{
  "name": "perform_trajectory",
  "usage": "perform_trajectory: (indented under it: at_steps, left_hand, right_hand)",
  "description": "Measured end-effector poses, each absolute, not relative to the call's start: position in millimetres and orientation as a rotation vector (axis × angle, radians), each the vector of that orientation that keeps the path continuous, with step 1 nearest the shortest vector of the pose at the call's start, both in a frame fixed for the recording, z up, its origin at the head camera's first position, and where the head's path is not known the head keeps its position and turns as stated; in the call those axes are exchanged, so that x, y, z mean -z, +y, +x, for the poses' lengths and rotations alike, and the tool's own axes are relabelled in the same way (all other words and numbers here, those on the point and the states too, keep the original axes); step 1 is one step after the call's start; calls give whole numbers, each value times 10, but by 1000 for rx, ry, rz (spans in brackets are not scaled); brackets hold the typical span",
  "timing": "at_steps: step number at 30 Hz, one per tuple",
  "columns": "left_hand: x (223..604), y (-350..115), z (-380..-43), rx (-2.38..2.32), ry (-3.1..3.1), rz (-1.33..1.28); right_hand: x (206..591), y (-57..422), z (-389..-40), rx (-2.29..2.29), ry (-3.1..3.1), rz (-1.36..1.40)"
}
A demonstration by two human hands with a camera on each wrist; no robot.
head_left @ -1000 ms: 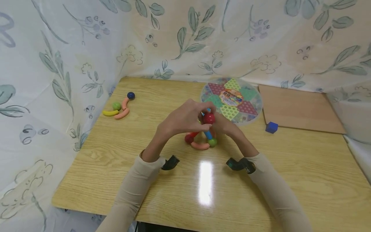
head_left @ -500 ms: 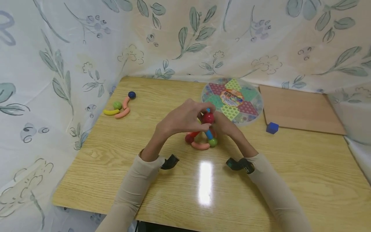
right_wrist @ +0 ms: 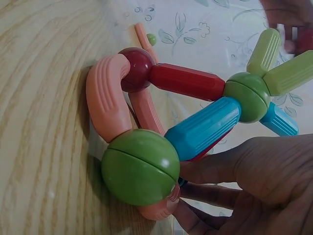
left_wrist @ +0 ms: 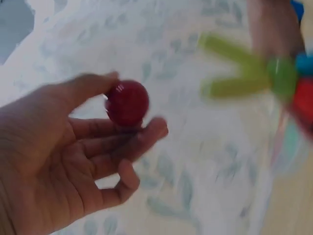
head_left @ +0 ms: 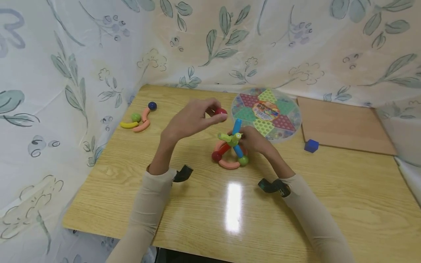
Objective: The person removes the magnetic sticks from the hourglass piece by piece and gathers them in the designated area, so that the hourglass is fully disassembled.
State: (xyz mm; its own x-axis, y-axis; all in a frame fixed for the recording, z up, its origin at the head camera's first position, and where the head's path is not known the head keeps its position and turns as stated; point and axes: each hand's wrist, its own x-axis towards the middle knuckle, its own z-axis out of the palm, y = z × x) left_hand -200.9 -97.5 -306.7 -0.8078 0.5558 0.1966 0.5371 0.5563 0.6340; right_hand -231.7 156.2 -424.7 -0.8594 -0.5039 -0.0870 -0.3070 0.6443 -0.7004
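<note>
My left hand (head_left: 194, 118) pinches a glossy red ball (left_wrist: 128, 104) between thumb and fingers, apart from the ball-and-stick toy structure. That structure stands on the table, with curved orange sticks (right_wrist: 105, 95) and balls forming its base. A red stick (right_wrist: 188, 81) and a blue stick (right_wrist: 205, 128) slope up to a green ball (right_wrist: 247, 97). From this ball, two light-green sticks (left_wrist: 237, 88) and another blue stick (head_left: 237, 126) spread outward with free ends. My right hand (head_left: 254, 140) grips the structure's base on its right side, its fingertips partly hidden behind the sticks.
At the table's left lie a yellow curved stick (head_left: 129, 125), orange curved sticks (head_left: 141, 126), a green ball (head_left: 136, 117) and a dark blue ball (head_left: 152, 106). Behind the structure is a round game board (head_left: 243, 113). A blue cube (head_left: 311, 145) sits by a brown board (head_left: 345, 126).
My left hand has lifted the red ball off the structure's top and carried it left and away, uncovering the light-green and blue sticks. My right hand stays at the base.
</note>
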Motion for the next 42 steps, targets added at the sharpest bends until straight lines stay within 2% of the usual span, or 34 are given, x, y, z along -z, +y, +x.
perform_trajectory:
  at_steps: [9,14,17,23,31,42]
  left_hand:
    - [3103,-2263,-2507,-854,3066,423]
    - [3352,-2906,-2771,-705,3064,107]
    - [3554,-3131,-2905,-678,3043,23]
    - [3857,-3380,-3032,-673,3022,-100]
    - [3977,-3549,-2942,-685,2956,-392]
    - [3963,-3620,-2835,-706,2829,-352]
  right_hand:
    - [4222,1537,-2291,1017,2598,-678]
    - [4215,1555,-2283,1009,2597,-681]
    - [4222,1573,-2277,1025,2589,-662]
    - [4255,1574,-2283,1025,2591,-664]
    - [4253,1542,-2299,1014,2607,-684]
    - [4251,1538,-2294,997,2601,-667]
